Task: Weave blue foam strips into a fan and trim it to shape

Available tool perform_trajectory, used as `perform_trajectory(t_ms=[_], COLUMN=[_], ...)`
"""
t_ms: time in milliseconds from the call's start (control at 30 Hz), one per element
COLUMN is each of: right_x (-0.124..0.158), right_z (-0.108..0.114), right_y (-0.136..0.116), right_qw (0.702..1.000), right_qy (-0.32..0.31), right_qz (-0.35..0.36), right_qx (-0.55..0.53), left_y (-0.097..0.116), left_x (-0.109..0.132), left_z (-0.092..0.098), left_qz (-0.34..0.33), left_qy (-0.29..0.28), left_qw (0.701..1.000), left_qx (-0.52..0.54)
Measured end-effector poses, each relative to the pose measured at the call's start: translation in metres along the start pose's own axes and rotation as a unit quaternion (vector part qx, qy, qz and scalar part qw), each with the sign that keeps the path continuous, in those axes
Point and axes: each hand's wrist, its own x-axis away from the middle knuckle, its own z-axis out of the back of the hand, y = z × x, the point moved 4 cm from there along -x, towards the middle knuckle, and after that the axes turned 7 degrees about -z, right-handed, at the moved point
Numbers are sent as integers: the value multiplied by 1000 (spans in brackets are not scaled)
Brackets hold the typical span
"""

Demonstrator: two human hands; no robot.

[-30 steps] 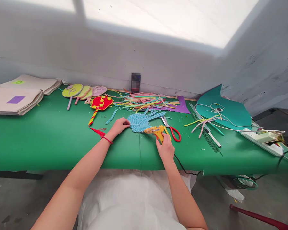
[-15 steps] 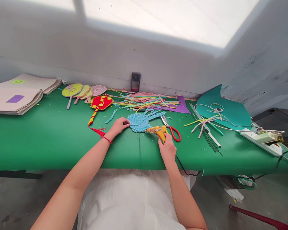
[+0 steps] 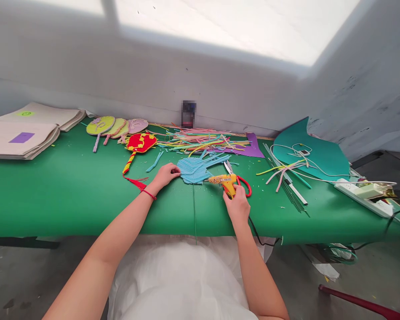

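Observation:
My right hand is wrapped round the handle of a yellow glue gun, its nozzle pointing left at the right edge of a light blue pipe-cleaner fan piece. The fan piece lies flat, with loose blue stems sticking out at its upper right and a thin green wire running from its bottom toward me. My left hand grips the piece's left edge with closed fingertips. Red-handled scissors lie behind the glue gun, partly hidden by it.
A red and yellow fan with a tassel lies left, near several pale round fans. Loose pipe cleaners are heaped at the back. Notebooks sit far left; thin wires and a power strip lie right.
My right hand has drawn the glue gun a little to the right, away from the fan piece's edge. My left hand and the fan piece stay in place.

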Motion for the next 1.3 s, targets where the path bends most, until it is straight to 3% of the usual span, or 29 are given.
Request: perform_trajectory(t_ms=[233, 400, 500, 533, 633, 700, 733, 933, 1067, 1300], right_x=[-60, -90, -97, -98, -96, -89, -86, -70, -71, -64], right_z=[18, 23, 28, 25, 4, -15, -23, -48, -44, -36], right_y=[54, 78, 52, 36, -17, -43, -50, -49, -42, -56], right_qw=[990, 986, 995, 998, 977, 942, 927, 864, 854, 827], right_qy=[15, -29, 18, 5, -145, -261, -290, -379, -369, -393], right_qz=[-142, -141, -93, -61, 17, 14, 3, 10, 5, 20], right_qx=[8, 84, 21, -27, -158, -210, -236, -331, -366, -402], left_y=[-2, 10, 18, 20, 22, 23, 24, 23, 21, 20], left_x=[-1, 0, 1, 1, 2, 2, 3, 0, -1, 0], left_z=[4, 4, 3, 3, 3, 3, 2, 0, -1, 11], left_qz=[16, 27, 19, 18, 20, 19, 18, 15, 8, 21], left_qy=[57, 65, 41, 33, 11, -13, -25, -48, -50, -57], left_qw=[994, 988, 989, 990, 990, 989, 988, 986, 987, 989], left_qx=[88, 138, 140, 137, 136, 147, 154, 159, 153, 138])
